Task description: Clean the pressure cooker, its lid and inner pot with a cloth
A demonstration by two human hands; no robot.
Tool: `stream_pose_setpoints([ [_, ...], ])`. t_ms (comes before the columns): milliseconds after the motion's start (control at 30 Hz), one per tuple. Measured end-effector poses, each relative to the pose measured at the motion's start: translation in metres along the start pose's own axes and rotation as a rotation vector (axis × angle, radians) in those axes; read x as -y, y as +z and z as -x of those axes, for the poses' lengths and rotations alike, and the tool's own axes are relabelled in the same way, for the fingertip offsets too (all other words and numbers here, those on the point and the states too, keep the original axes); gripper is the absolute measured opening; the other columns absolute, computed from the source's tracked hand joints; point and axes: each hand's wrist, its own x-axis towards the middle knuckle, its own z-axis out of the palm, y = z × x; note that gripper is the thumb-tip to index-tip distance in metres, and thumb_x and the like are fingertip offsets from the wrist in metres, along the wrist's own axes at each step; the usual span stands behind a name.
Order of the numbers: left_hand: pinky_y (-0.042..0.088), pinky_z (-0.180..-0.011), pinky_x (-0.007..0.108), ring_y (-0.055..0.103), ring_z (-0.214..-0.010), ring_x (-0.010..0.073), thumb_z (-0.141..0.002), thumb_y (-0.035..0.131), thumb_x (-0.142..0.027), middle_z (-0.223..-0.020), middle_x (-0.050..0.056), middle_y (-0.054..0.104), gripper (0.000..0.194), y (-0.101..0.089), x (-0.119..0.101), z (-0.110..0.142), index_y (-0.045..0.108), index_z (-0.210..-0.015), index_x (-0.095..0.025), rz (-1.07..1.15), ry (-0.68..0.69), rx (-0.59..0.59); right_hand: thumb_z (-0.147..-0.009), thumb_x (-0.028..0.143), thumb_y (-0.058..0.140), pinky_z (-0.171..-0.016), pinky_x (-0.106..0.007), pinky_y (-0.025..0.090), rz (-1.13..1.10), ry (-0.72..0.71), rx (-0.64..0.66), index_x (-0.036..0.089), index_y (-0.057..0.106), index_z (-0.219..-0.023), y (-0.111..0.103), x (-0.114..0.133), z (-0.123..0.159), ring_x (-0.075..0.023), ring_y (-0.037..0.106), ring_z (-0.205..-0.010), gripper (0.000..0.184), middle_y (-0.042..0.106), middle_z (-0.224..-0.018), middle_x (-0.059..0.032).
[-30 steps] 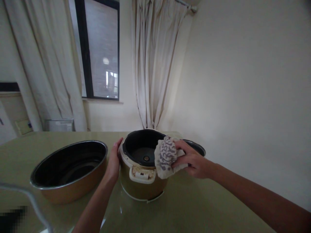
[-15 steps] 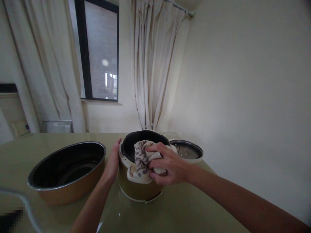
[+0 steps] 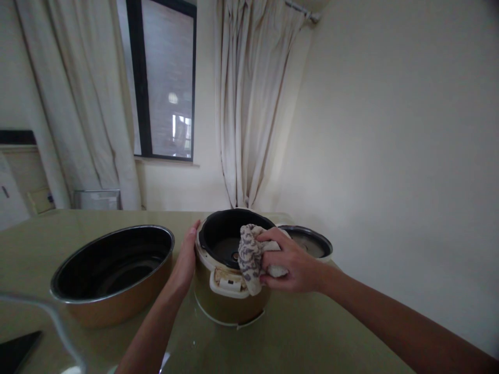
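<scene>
A rice cooker base (image 3: 230,306) with a white rim and black interior stands in front of me. My left hand (image 3: 186,262) lies along its left side, fingers stretched out and pressed to the wall. Bunched in my right hand (image 3: 290,262) is a patterned cloth (image 3: 251,259), which touches the rim at the front right. Brownish stains show around the white front latch (image 3: 230,283). Part of the cooker's right side is hidden by my right hand and the cloth.
To the left sits a large oval pot (image 3: 113,306) with a dark inside. A round lid (image 3: 307,241) lies behind the cooker on the right. A pale cable (image 3: 50,311) and a dark flat object (image 3: 19,353) are at the near left of the glossy table (image 3: 312,337).
My right hand has moved the cloth rightward along the rim, uncovering the front latch. My left hand stays against the cooker. The whole view has shifted slightly.
</scene>
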Motion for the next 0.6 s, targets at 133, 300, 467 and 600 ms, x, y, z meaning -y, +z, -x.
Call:
stream_pose_setpoints([
  [133, 0.022, -0.136, 0.049, 0.049, -0.154, 0.0286, -0.105, 0.048, -0.066, -0.156, 0.009, 0.064, 0.059, 0.000, -0.002, 0.000, 0.069, -0.143, -0.025, 0.064, -0.143, 0.051, -0.088, 0.030, 0.082, -0.110, -0.043, 0.049, -0.137, 0.084, 0.059, 0.021, 0.069, -0.090, 0.011, 0.004, -0.026, -0.0285, 0.055, -0.138, 0.016, 0.058, -0.139, -0.0146],
  [300, 0.022, -0.136, 0.050, 0.052, -0.152, 0.0291, -0.103, 0.050, -0.068, -0.148, 0.010, 0.071, 0.064, 0.004, -0.014, 0.005, 0.067, -0.146, -0.023, 0.053, -0.145, 0.087, -0.089, 0.031, 0.083, -0.111, -0.043, 0.047, -0.164, 0.094, 0.131, 0.021, 0.069, -0.092, 0.017, 0.008, -0.055, -0.0278, 0.056, -0.131, 0.017, 0.059, -0.133, -0.0119],
  [467, 0.033, -0.132, 0.051, 0.056, -0.148, 0.0332, -0.099, 0.056, -0.069, -0.139, 0.011, 0.076, 0.063, 0.006, -0.015, 0.006, 0.075, -0.134, -0.020, 0.106, -0.155, 0.107, -0.091, 0.036, 0.083, -0.107, -0.041, 0.046, -0.093, 0.091, 0.162, 0.020, 0.068, -0.094, 0.033, 0.012, -0.086, -0.0271, 0.056, -0.119, 0.022, 0.061, -0.121, -0.0109],
  [600, 0.048, -0.122, 0.051, 0.064, -0.138, 0.0359, -0.093, 0.062, -0.071, -0.128, 0.013, 0.080, 0.066, 0.005, -0.012, 0.003, 0.078, -0.125, -0.016, 0.155, -0.148, 0.081, -0.095, 0.042, 0.079, -0.101, -0.042, 0.046, 0.015, 0.094, 0.200, 0.019, 0.068, -0.096, 0.050, 0.008, -0.114, -0.0268, 0.054, -0.109, 0.026, 0.060, -0.112, -0.0096],
])
